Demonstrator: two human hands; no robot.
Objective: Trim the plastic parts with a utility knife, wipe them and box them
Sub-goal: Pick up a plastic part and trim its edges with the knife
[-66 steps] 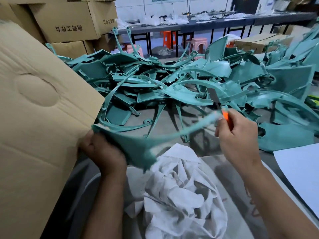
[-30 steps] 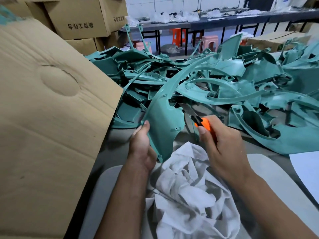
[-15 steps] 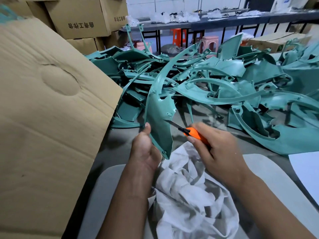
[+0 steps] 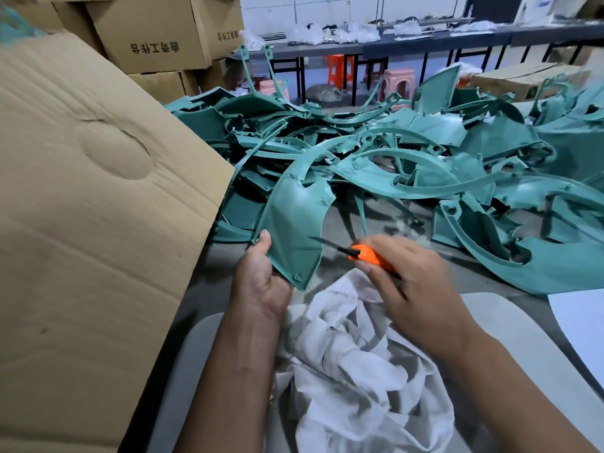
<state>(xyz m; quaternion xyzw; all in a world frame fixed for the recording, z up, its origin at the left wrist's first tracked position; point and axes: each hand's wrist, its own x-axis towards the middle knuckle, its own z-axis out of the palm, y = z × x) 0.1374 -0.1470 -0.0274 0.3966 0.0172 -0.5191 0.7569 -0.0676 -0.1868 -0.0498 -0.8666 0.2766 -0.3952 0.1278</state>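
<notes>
One green plastic part (image 4: 295, 223) is in hand, one orange utility knife (image 4: 367, 253), one crumpled white rag (image 4: 356, 364) below them, and a heap of green parts (image 4: 425, 165) too tangled to count, beside one big cardboard flap (image 4: 91, 207). Since half a second ago the part has tilted flatter and the blade has slid in toward its right edge. Left hand (image 4: 261, 276) grips the part's lower left edge, thumb up; right hand (image 4: 411, 282) is curled round the knife handle.
</notes>
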